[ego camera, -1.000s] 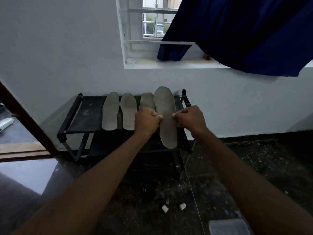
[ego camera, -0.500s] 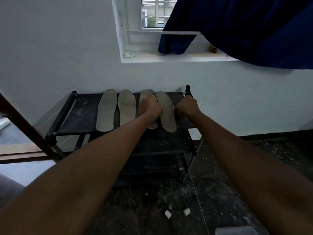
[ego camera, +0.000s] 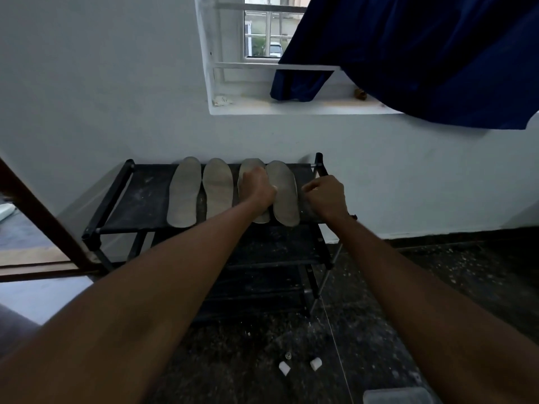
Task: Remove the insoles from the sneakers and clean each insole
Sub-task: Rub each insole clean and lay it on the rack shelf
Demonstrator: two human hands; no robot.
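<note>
The fourth insole (ego camera: 284, 193) has been laid flat on the top shelf of the black rack (ego camera: 140, 196), at the right end of the row, just beside the third insole (ego camera: 250, 166). The right hand (ego camera: 325, 196) has been taken off it and is curled up just to its right, with nothing held. The left hand (ego camera: 258, 188) is curled at the insole's left edge; whether the edge is still pinched cannot be told. Four insoles are lined up, so the job looks nearly done.

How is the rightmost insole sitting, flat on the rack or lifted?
Flat. The rightmost insole lies lengthwise on the rack's top shelf, with no end raised.
</note>
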